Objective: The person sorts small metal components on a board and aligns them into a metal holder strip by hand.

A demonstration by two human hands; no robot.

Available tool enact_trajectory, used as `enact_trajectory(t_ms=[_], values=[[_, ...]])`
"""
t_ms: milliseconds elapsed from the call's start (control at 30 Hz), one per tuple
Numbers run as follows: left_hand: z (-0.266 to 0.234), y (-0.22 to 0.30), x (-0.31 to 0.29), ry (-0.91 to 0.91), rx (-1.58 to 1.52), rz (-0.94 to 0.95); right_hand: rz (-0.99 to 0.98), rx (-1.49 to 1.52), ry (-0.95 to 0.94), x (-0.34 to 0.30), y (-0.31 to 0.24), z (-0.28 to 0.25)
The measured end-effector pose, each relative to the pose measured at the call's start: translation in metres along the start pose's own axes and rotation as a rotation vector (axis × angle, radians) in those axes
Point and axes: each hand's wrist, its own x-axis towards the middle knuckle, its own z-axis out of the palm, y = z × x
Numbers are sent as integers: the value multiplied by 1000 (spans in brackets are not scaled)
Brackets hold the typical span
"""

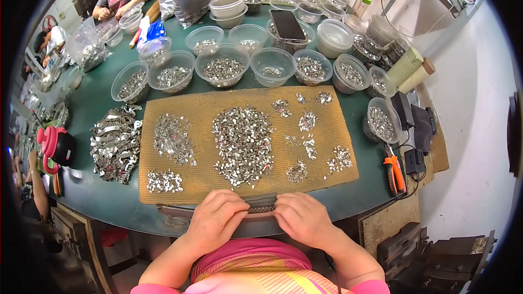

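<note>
Both my hands meet at the near edge of the tan textured mat [201, 103]. My left hand [218, 220] pinches the left end of a short dark linked metal strip [262, 208]. At its other end, my right hand [305, 218] has its fingers closed on the same strip. Fingertips cover both ends, and the strip lies roughly level between them. Beyond the hands, a large pile of small silvery metal pieces [243, 144] covers the middle of the mat. A looser pile of thin pieces [174, 137] and a small heap [164, 182] lie to its left; several little heaps lie right.
Clear plastic bowls [222, 68] of metal pieces line the mat's far side. A phone [289, 25] rests on one bowl. Left are a heap of metal strips [115, 144] and a pink-and-black cup [57, 147]; right, orange-handled pliers [393, 171]. Other people work across the green table [111, 198].
</note>
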Motion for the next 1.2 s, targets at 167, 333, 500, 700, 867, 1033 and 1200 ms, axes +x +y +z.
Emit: enact_trajectory(t_ms=[167, 333, 500, 700, 867, 1033, 1200], values=[[4, 4, 1, 9, -16, -8, -32, -44, -77, -1, 2, 6], [11, 6, 6, -4, -30, 13, -57, -75, -96, -3, 5, -2], [24, 11, 11, -52, -8, 48, 145, 72, -80, -16, 12, -16], [30, 18, 10, -63, 57, 40, 207, 52, -26, -21, 5, -16], [7, 11, -6, 28, 133, 44, 272, 114, 7, -25, -1, -12], [-34, 0, -32, 182, 306, -129, 347, 321, -22, -22, 4, -23], [-50, -13, -50, 242, 427, -276, 301, 238, -36, -4, 9, -33]])
